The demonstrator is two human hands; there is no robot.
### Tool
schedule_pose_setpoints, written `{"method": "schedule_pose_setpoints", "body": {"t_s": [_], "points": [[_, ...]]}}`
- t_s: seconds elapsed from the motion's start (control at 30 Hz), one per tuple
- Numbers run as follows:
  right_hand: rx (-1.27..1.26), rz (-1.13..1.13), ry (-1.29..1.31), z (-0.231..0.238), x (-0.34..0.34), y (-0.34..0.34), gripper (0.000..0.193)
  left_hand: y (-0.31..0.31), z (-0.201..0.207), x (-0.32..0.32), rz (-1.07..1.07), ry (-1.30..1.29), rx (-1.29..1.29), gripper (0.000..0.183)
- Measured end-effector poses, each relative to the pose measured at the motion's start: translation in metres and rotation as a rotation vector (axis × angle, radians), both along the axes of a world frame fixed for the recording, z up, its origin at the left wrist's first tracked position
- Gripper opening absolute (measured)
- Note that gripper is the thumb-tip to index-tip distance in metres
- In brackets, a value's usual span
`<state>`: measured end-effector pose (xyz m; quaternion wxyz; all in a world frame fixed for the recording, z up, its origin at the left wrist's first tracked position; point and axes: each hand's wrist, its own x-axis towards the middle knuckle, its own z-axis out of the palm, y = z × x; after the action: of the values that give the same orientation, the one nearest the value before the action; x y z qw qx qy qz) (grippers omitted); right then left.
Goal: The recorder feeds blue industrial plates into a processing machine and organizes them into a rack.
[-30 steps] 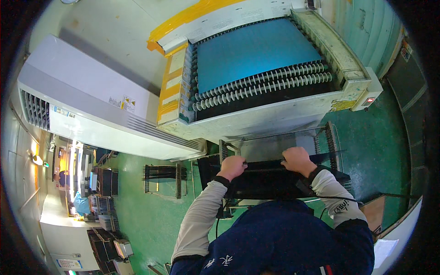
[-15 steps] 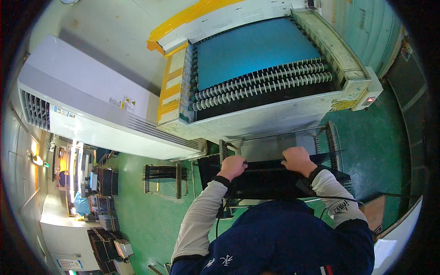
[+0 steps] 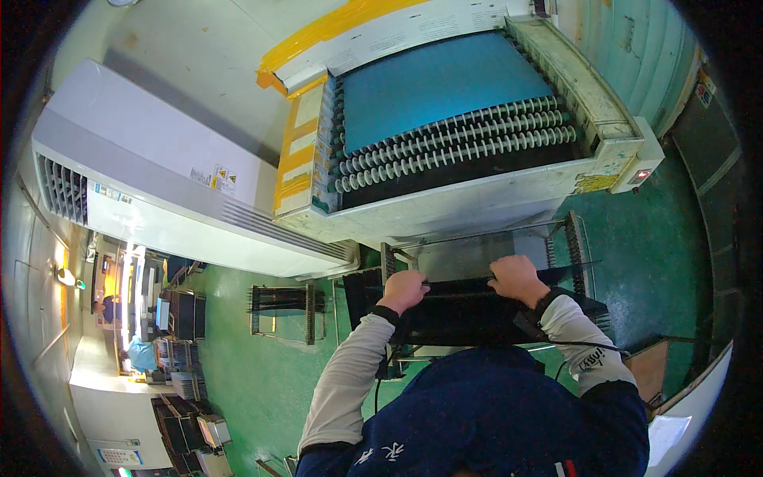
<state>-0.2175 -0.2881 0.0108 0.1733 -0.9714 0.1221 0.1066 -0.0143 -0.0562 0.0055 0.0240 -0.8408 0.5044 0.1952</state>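
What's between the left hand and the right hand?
In the head view, a stretch of black panel spans the gap from the left hand to the right hand.

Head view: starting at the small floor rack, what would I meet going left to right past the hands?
Small floor rack → left hand → right hand → right post of the near rack → brown board.

Glossy green floor [image 3: 246, 370]: carries a metal-framed rack [image 3: 574, 246] with toothed side posts, holding thin flat black panels [image 3: 469, 322]. Well apart, to the left: second metal-framed rack [image 3: 310, 314], holding stacked dark sheets [image 3: 276, 300].
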Motion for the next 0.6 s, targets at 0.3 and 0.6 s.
{"method": "schedule_pose_setpoints", "body": {"t_s": [0.3,0.6], "points": [[0.010,0.000,0.013,0.0034,0.0002,0.0008,0.032,0.0020,-0.0051,0.0015,0.008,0.012,-0.002,0.024],[0.012,0.000,0.009,0.0003,-0.0001,0.0003,0.031,0.0017,-0.0041,0.0004,0.007,0.002,0.003,0.024]]}}
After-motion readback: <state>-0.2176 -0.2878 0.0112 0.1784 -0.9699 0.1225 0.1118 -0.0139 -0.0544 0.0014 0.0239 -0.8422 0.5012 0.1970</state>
